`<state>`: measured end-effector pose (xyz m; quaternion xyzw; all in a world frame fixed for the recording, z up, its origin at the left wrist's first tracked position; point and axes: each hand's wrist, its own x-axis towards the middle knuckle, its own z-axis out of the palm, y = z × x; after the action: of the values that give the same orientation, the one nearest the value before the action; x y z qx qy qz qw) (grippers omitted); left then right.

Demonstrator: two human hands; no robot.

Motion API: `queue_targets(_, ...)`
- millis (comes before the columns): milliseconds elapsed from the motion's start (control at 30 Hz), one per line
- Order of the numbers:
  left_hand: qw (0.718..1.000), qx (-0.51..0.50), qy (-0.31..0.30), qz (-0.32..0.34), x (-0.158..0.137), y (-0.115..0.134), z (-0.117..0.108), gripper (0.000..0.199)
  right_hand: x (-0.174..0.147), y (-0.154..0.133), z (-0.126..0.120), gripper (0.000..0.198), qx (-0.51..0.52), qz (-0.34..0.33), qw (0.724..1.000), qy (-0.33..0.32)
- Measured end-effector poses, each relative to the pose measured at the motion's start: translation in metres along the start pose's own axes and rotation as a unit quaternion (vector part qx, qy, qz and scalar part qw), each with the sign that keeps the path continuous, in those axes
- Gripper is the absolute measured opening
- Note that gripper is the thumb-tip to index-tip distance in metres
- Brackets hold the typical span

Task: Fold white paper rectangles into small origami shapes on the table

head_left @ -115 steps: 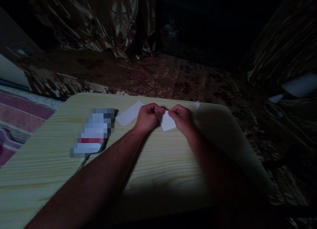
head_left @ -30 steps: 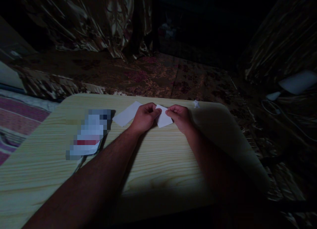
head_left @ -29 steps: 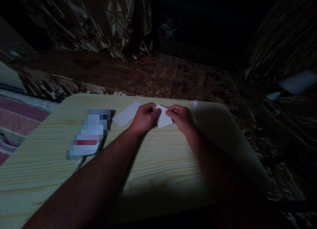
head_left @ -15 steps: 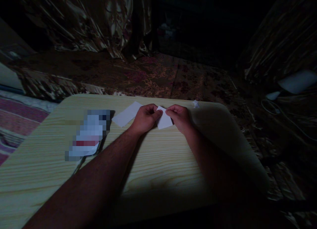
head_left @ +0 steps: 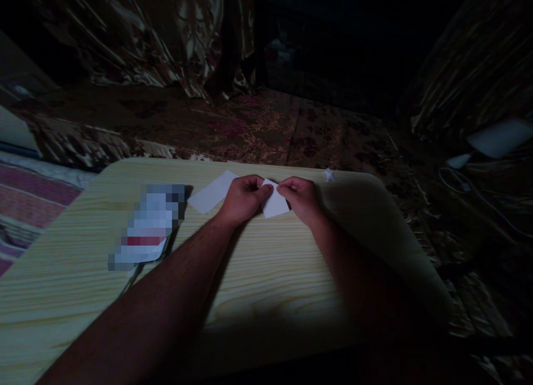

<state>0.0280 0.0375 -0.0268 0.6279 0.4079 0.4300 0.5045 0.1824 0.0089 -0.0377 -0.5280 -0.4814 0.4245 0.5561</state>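
Note:
A small white piece of paper (head_left: 275, 204) is held between both hands above the far part of the table. My left hand (head_left: 245, 198) pinches its left edge, thumb on top. My right hand (head_left: 300, 196) is closed on the upper right edge, with the thumb and forefinger meeting there. The fingers beneath the paper are hidden. A second, longer white sheet of paper (head_left: 211, 194) lies flat on the table, just left of my left hand and partly covered by it. Past my right hand sits a small white folded paper star (head_left: 328, 175).
The pale wood-grain table (head_left: 266, 285) has rounded corners. On its left lies a phone-like device (head_left: 152, 224), blurred by pixels, with a cable. Behind stands a seat covered in patterned brown fabric (head_left: 233, 124). A white object with a cord (head_left: 499, 138) is at right.
Almost nothing differs. The small paper and my fingertips have shifted very slightly to the left; both hands keep their hold.

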Motion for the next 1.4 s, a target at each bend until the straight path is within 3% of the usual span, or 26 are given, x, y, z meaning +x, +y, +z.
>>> queue_targets(600, 1.0, -0.006, 0.027, -0.004, 0.0004, 0.0002, 0.0008, 0.025, 0.0012, 0.0024, 0.0004, 0.023, -0.012, -0.007, 1.0, 0.001)
queue_targets(1400, 1.0, 0.0, 0.017, -0.005, 0.0001, -0.0021, 0.0008, 0.025, -0.0007, -0.0013, 0.0011, 0.019, -0.017, -0.02, 1.0, -0.007)
